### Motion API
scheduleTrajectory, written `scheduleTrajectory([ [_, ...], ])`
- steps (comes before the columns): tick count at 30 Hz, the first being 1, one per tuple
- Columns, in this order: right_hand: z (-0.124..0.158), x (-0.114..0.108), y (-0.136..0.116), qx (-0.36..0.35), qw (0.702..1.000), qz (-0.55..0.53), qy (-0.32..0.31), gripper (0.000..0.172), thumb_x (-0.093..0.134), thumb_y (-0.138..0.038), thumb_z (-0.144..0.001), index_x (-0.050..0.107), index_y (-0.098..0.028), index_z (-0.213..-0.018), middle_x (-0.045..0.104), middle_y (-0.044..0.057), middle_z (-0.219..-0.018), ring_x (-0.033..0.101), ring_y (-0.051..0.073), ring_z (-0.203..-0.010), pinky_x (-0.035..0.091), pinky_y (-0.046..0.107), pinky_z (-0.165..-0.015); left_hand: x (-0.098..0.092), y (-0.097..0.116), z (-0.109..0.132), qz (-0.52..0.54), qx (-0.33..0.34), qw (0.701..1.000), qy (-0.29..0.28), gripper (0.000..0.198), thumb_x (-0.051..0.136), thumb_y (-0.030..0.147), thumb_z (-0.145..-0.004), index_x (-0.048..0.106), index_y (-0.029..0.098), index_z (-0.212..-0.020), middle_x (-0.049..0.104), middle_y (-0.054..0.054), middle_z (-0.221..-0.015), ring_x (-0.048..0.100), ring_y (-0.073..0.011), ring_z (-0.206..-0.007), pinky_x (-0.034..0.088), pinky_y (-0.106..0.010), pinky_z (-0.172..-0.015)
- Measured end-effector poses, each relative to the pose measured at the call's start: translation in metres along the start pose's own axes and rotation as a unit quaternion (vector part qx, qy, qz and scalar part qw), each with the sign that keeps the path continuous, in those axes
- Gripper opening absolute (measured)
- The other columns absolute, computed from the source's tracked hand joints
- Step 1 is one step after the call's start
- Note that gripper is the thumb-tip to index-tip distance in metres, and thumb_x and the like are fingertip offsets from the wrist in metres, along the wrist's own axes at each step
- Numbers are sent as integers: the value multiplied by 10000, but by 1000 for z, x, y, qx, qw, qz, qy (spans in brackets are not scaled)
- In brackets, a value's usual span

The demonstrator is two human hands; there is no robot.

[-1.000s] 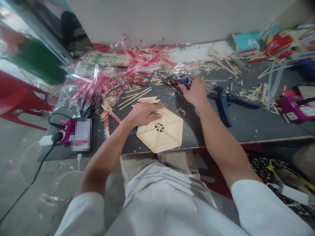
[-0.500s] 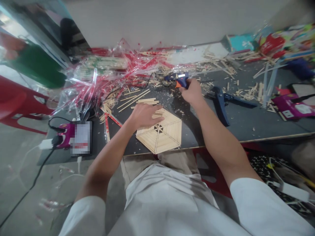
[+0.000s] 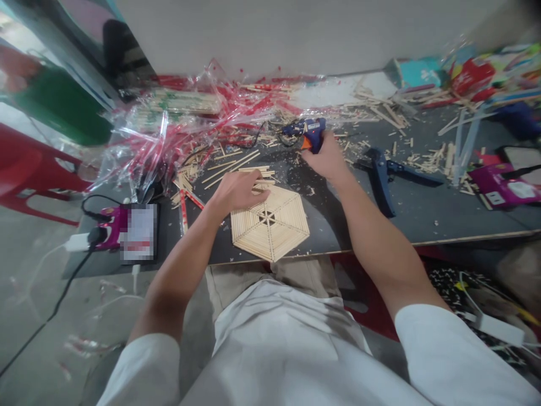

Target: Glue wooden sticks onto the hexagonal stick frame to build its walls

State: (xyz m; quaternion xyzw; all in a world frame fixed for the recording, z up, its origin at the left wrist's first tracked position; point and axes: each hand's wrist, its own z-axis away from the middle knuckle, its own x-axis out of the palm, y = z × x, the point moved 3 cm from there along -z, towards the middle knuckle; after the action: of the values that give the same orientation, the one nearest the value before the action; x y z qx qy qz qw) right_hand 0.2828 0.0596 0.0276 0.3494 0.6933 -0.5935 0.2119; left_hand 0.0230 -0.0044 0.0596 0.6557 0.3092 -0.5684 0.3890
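Observation:
A hexagonal panel of pale wooden sticks [image 3: 281, 231], with spokes and a small opening at its middle, lies near the table's front edge. My left hand [image 3: 240, 192] grips its upper left edge, fingers bent and thumb on top; part of that edge is hidden under the hand. Farther back, my right hand [image 3: 328, 158] is closed around the handle of a blue glue gun [image 3: 313, 131] with an orange trigger. The gun's nozzle points left, just above or on the littered tabletop. Several loose sticks [image 3: 232, 169] lie beyond my left hand.
Clear and red plastic wrappers [image 3: 169, 135] heap at the back left. Blue-handled cutters [image 3: 382, 180] lie right of my right arm. A phone [image 3: 139, 234] beside a purple device [image 3: 110, 228] rests at the left edge. Stick scraps [image 3: 435, 155] litter the dark table [image 3: 422, 214].
The hexagonal panel has turned slightly counterclockwise. My left hand has shifted left and its spread fingers have drawn in at the edge. My right hand stays at the glue gun.

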Motion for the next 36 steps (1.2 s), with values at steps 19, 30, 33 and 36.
scheduleTrajectory([
  [19, 23, 2, -35, -45, 998, 26, -44, 478, 773, -541, -851, 644, -225, -1185, 707, 132, -1007, 660, 349, -984, 545, 484, -849, 3, -29, 1, 131, -90, 975, 158, 483, 281, 481, -1117, 613, 203, -1331, 790, -131, -1035, 729, -244, -839, 493, -368, -746],
  [30, 30, -21, -20, -36, 995, 21, -86, 474, 775, -579, -846, 651, -209, -1115, 715, 140, -1023, 674, 354, -971, 543, 504, -884, 2, -38, 1, 150, -98, 957, 228, 409, 374, 473, -1096, 642, 246, -1304, 793, -78, -1027, 712, -190, -812, 488, -328, -781],
  [33, 39, -22, -7, -37, 994, -14, -106, 417, 661, -605, -933, 638, -232, -1119, 728, 114, -970, 678, 326, -932, 542, 464, -833, 5, -36, 1, 146, -104, 959, 219, 407, 380, 475, -1096, 628, 246, -1324, 807, -86, -1044, 735, -208, -858, 490, -327, -788],
  [36, 46, -23, -7, -43, 993, 21, -112, 343, 671, -550, -942, 627, -231, -1059, 721, 120, -928, 680, 329, -899, 515, 446, -811, 8, -35, 0, 138, -111, 963, 203, 408, 382, 461, -1095, 623, 228, -1327, 807, -107, -1069, 750, -236, -902, 497, -338, -801],
])
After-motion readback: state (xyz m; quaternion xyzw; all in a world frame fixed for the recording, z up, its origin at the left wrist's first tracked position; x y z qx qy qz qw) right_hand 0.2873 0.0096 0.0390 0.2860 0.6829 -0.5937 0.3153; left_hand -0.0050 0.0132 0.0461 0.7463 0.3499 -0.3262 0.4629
